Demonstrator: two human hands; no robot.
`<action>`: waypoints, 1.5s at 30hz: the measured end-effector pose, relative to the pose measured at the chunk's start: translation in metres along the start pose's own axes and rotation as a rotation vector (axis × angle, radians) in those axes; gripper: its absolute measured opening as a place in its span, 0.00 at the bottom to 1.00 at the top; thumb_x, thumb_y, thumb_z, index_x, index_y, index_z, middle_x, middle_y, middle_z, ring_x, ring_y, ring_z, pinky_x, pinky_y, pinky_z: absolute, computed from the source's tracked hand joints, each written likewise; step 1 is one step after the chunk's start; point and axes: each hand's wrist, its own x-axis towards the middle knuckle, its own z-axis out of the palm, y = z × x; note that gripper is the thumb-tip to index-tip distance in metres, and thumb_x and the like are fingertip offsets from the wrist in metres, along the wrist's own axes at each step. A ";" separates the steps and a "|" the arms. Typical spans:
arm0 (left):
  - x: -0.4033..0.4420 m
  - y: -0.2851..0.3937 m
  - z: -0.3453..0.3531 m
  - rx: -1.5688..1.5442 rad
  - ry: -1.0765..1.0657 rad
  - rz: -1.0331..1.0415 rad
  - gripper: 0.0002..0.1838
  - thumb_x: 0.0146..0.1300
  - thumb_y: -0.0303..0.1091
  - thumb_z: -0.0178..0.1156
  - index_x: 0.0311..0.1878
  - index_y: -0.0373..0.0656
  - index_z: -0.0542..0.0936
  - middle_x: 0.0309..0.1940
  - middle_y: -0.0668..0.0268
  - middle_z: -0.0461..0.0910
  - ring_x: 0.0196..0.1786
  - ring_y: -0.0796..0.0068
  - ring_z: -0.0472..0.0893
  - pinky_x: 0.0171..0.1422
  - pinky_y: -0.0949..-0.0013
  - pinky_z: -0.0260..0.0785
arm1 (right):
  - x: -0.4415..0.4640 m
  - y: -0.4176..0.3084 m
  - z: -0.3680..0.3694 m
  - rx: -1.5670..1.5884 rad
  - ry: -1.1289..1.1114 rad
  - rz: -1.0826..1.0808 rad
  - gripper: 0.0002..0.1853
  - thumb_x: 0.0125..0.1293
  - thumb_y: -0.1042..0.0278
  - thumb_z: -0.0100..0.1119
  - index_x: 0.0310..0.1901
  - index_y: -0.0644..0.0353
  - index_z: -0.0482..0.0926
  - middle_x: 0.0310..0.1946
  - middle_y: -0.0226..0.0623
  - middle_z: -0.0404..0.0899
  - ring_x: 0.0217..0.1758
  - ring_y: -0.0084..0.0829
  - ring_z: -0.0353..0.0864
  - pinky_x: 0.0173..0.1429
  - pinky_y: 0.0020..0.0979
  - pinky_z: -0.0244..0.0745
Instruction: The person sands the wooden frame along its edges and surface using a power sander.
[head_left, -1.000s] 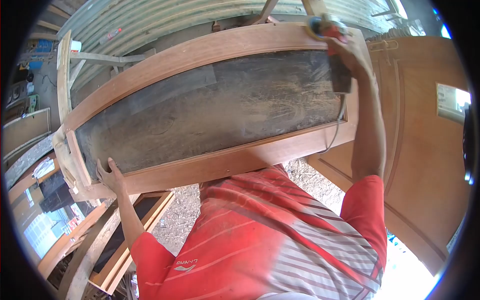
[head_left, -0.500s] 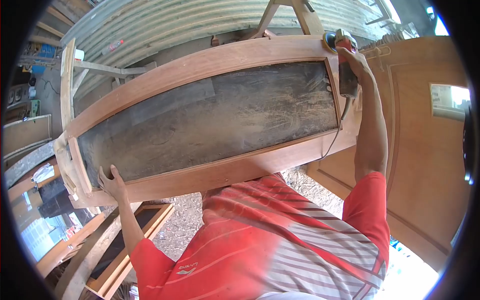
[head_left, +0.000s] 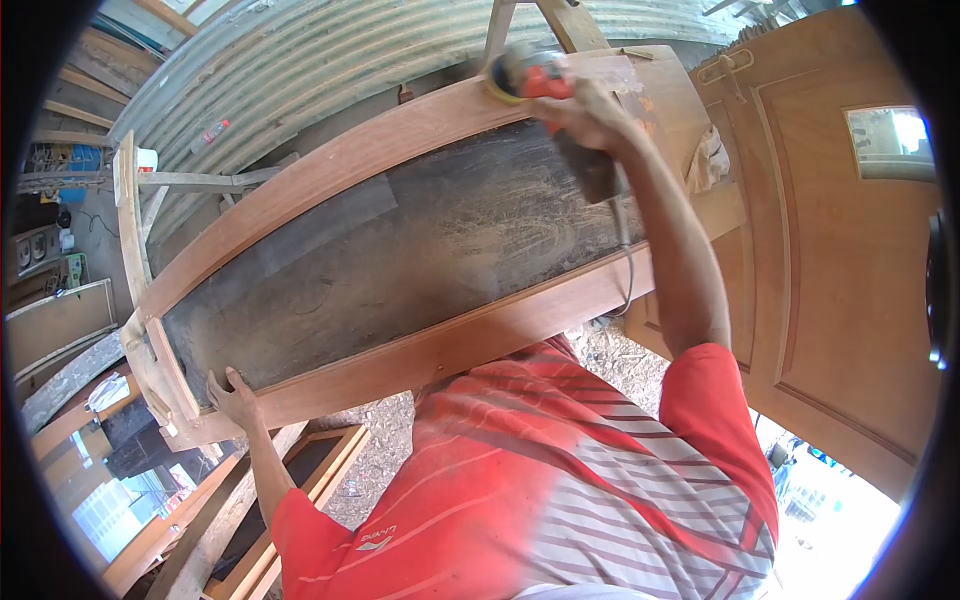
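My right hand point(head_left: 585, 112) is wrapped round a red and black power sander point(head_left: 543, 82), blurred by motion. Its round disc lies against the far rail of a wooden frame point(head_left: 400, 118), toward the right. A grey cable hangs from the tool's rear over the dark, dusty panel point(head_left: 400, 260) set inside the frame. At the near left corner of the frame rests my left hand point(head_left: 236, 402), thumb and fingers apart, touching the edge of the wood and panel and holding nothing.
A large wooden door point(head_left: 840, 270) stands at the right. A cloth point(head_left: 708, 160) lies beyond the frame's right end. Corrugated metal sheeting point(head_left: 330, 60) spans the back. Wooden supports point(head_left: 130, 220) and another dark-panelled frame point(head_left: 330, 450) are at the left.
The sander, in my right hand, has moved left along the far rail from its right corner. The view has shifted and the frame appears more tilted. My left hand stays at the near left corner.
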 end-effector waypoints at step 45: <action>-0.004 0.026 -0.011 0.071 -0.011 -0.086 0.34 0.74 0.55 0.60 0.72 0.36 0.74 0.72 0.48 0.70 0.77 0.48 0.66 0.81 0.47 0.57 | -0.037 -0.020 0.007 0.040 0.077 0.026 0.26 0.59 0.41 0.71 0.44 0.58 0.89 0.34 0.33 0.86 0.38 0.27 0.85 0.44 0.34 0.78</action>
